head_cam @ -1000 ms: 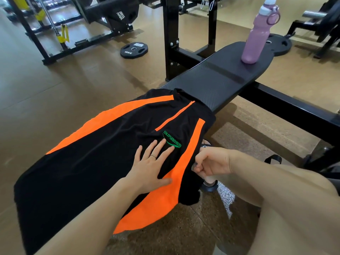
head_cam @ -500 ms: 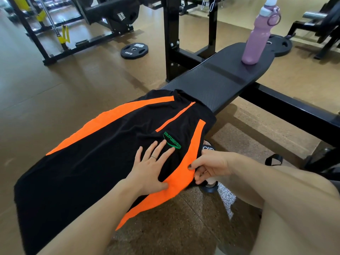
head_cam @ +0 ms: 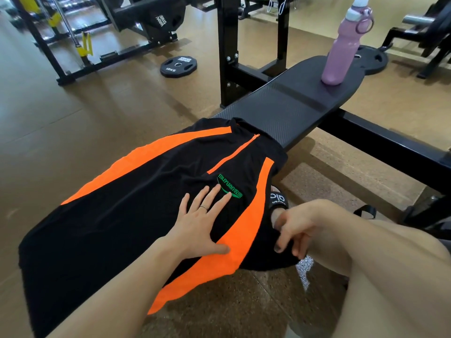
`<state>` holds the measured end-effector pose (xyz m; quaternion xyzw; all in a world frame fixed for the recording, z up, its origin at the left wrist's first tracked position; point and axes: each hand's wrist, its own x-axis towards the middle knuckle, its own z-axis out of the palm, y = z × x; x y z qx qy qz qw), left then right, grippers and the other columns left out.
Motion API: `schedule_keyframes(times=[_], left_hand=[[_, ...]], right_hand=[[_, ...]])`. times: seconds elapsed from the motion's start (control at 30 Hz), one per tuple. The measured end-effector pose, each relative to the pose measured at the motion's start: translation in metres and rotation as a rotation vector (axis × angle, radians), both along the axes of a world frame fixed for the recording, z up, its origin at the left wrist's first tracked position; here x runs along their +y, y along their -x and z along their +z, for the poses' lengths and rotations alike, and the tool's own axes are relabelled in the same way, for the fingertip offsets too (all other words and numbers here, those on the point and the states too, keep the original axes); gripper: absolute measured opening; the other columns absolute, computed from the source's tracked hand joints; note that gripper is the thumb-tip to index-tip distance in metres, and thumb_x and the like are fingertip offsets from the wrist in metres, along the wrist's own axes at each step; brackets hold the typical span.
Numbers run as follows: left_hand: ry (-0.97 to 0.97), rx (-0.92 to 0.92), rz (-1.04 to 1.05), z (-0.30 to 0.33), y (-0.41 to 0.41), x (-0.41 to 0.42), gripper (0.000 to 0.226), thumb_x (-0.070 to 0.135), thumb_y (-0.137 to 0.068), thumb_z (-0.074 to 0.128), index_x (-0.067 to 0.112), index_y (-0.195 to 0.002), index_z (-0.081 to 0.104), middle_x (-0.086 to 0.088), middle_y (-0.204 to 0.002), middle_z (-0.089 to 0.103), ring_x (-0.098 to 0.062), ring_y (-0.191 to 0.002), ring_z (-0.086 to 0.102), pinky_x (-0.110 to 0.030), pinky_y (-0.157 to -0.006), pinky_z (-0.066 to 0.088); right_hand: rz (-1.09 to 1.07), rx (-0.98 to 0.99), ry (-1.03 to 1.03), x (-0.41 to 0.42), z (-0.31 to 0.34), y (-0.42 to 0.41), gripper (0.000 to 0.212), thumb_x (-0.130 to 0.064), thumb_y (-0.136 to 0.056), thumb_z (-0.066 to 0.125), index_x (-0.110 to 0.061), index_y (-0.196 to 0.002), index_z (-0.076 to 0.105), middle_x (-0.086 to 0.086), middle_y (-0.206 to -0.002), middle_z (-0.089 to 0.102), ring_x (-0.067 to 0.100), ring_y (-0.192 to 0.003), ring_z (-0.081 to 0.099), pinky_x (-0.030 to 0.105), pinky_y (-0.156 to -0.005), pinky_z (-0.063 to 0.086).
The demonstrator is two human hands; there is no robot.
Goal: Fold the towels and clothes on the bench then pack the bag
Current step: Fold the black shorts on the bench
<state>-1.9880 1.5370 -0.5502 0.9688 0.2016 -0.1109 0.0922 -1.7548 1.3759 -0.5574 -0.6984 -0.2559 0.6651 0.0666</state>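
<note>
A black shirt (head_cam: pixel 127 215) with orange side panels, an orange zip and a green logo lies spread over the near end of the black bench (head_cam: pixel 288 111). Its edges hang off both sides. My left hand (head_cam: pixel 202 225) presses flat on the chest just below the logo, fingers apart. At the shirt's right edge, my right hand (head_cam: pixel 295 228) pinches the black sleeve (head_cam: pixel 263 254), which hangs off the bench above the floor. Part of the sleeve is hidden under that hand.
A pink water bottle (head_cam: pixel 341 50) stands upright at the bench's far end. A weight plate (head_cam: pixel 178 66) lies on the floor at the back left, near black rack frames. A black strap (head_cam: pixel 364 211) shows at the right. My foot in a black sandal (head_cam: pixel 278 198) is beside the bench.
My right hand has pulled the sleeve outward and down to the right, so it now lies spread beside the orange panel. My left hand has stayed flat on the shirt.
</note>
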Motion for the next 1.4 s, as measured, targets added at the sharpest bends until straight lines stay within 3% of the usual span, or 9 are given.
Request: schedule_keyframes(times=[0.23, 0.33, 0.4, 0.5, 0.6, 0.8, 1.07, 1.27, 1.4], left_hand=[[-0.011, 0.009, -0.003, 0.000, 0.000, -0.001, 0.127, 0.081, -0.066, 0.063, 0.047, -0.154, -0.022, 0.010, -0.164, -0.030, -0.018, -0.152, -0.028, -0.055, -0.121, -0.016], [-0.010, 0.007, 0.001, 0.000, 0.000, -0.001, 0.128, 0.080, -0.065, 0.063, 0.047, -0.153, -0.022, 0.011, -0.164, -0.030, -0.018, -0.152, -0.028, -0.055, -0.121, -0.015], [-0.014, 0.011, 0.004, -0.001, -0.001, -0.001, 0.128, 0.079, -0.065, 0.064, 0.047, -0.154, -0.022, 0.011, -0.164, -0.029, -0.018, -0.152, -0.028, -0.056, -0.121, -0.015], [-0.022, 0.010, 0.003, 0.001, 0.000, -0.002, 0.127, 0.077, -0.067, 0.065, 0.045, -0.155, -0.020, 0.010, -0.165, -0.029, -0.018, -0.152, -0.028, -0.056, -0.121, -0.014], [-0.031, 0.015, 0.001, 0.002, 0.000, -0.003, 0.125, 0.077, -0.068, 0.064, 0.045, -0.155, -0.020, 0.010, -0.164, -0.030, -0.018, -0.151, -0.028, -0.056, -0.122, -0.013], [-0.025, 0.006, 0.012, 0.004, -0.001, -0.006, 0.121, 0.076, -0.072, 0.063, 0.046, -0.156, -0.018, 0.011, -0.165, -0.028, -0.017, -0.151, -0.028, -0.056, -0.122, -0.013], [-0.198, -0.065, 0.093, 0.016, -0.015, -0.036, 0.105, 0.069, -0.083, 0.059, 0.032, -0.161, -0.001, -0.008, -0.169, -0.007, -0.030, -0.156, -0.011, -0.056, -0.124, -0.004], [-0.164, -0.359, 0.016, 0.023, -0.059, -0.086, 0.076, 0.059, -0.078, 0.068, 0.022, -0.138, 0.042, -0.002, -0.134, 0.042, -0.026, -0.124, 0.046, -0.040, -0.107, 0.039], [-0.224, -0.323, 0.078, 0.017, -0.083, -0.079, 0.090, 0.061, -0.080, 0.067, 0.018, -0.152, 0.034, -0.011, -0.153, 0.039, -0.033, -0.143, 0.035, -0.050, -0.118, 0.029]], right_hand=[[0.250, -0.323, 0.276, -0.004, -0.015, -0.024, 0.032, -0.014, -0.085, 0.077, -0.006, -0.112, 0.062, 0.005, -0.069, 0.054, 0.012, -0.049, 0.053, 0.023, -0.048, 0.053], [0.368, -0.360, 0.463, 0.000, -0.023, -0.032, 0.030, -0.031, -0.093, 0.067, -0.005, -0.105, 0.059, 0.003, -0.066, 0.065, 0.013, -0.048, 0.053, 0.021, -0.044, 0.049], [0.381, -0.378, 0.502, 0.003, -0.025, -0.032, 0.031, -0.033, -0.095, 0.065, -0.005, -0.104, 0.058, 0.005, -0.075, 0.070, 0.014, -0.057, 0.061, 0.025, -0.057, 0.058], [0.205, -0.540, 0.045, 0.011, -0.029, -0.036, 0.071, -0.026, -0.074, 0.079, -0.010, -0.134, 0.045, 0.008, -0.112, 0.066, 0.025, -0.096, 0.068, 0.042, -0.089, 0.059], [-0.186, -0.440, -0.421, 0.032, -0.029, -0.036, 0.102, -0.021, -0.057, 0.086, -0.021, -0.146, 0.034, 0.005, -0.133, 0.058, 0.025, -0.116, 0.060, 0.042, -0.098, 0.053], [-0.751, -0.092, -0.496, 0.058, -0.069, -0.060, 0.100, -0.020, -0.024, 0.088, -0.021, -0.120, 0.062, 0.009, -0.118, 0.071, 0.036, -0.116, 0.063, 0.056, -0.102, 0.051], [-0.792, -0.040, -0.514, 0.041, -0.013, -0.042, 0.033, -0.011, -0.075, 0.069, -0.006, -0.108, 0.071, 0.011, -0.111, 0.075, 0.030, -0.109, 0.068, 0.043, -0.101, 0.051], [-0.861, 0.006, -0.585, 0.041, 0.016, -0.049, 0.020, -0.013, -0.089, 0.066, -0.014, -0.109, 0.066, 0.006, -0.104, 0.077, 0.022, -0.097, 0.073, 0.036, -0.078, 0.056], [-0.944, 0.008, -0.699, 0.051, 0.022, -0.062, 0.020, -0.027, -0.096, 0.066, -0.016, -0.111, 0.057, 0.018, -0.116, 0.071, 0.026, -0.086, 0.074, 0.035, -0.067, 0.059]])
